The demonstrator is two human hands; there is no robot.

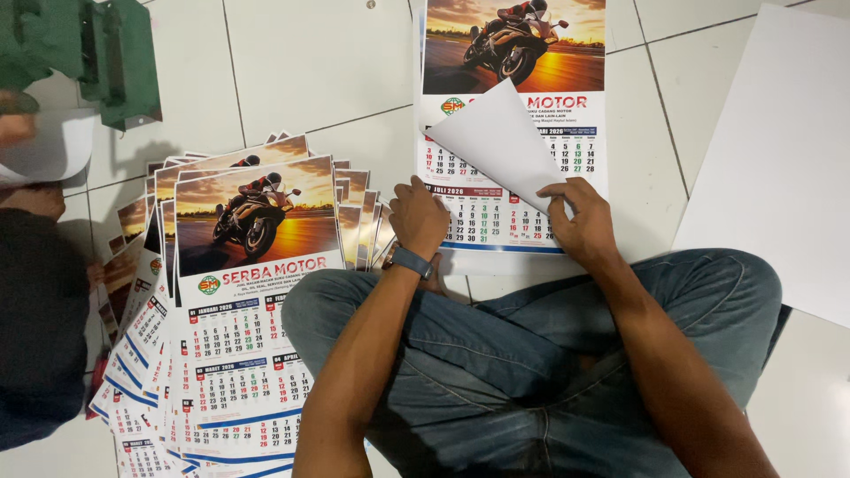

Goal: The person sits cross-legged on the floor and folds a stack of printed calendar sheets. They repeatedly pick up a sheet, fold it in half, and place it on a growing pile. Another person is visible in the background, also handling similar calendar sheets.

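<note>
A person sits cross-legged on a white tile floor [292,62], in blue jeans [531,354], and looks down at two bare hands. Both hands rest on a calendar [513,133] that lies flat on the floor just past the knees. It has a picture of a motorbike at sunset on top and rows of month boxes below. The right hand [580,221] pinches the lower edge of the top sheet [500,142] between thumb and fingers, so its grip is closed on the sheet. That sheet is peeled up and folded back (you can see its plain white back), and it covers part of the month boxes. The left hand [418,217] presses down on the lower left part of the calendar with its fingers curled; its grip looks loose, and I cannot tell if it holds anything. A watch [412,261] with a dark blue band sits on the left wrist. To the left of the knees lies a stack [239,292] of the same calendars, fanned out so many edges show, with one full page on top. The stack touches the left knee. At the right lies a big plain white board [779,150], well apart from the hands. At the top left corner stands a green metal tool [106,53] on the floor. At the far left edge another person in a dark top [35,319] holds a curled white paper [49,146].
</note>
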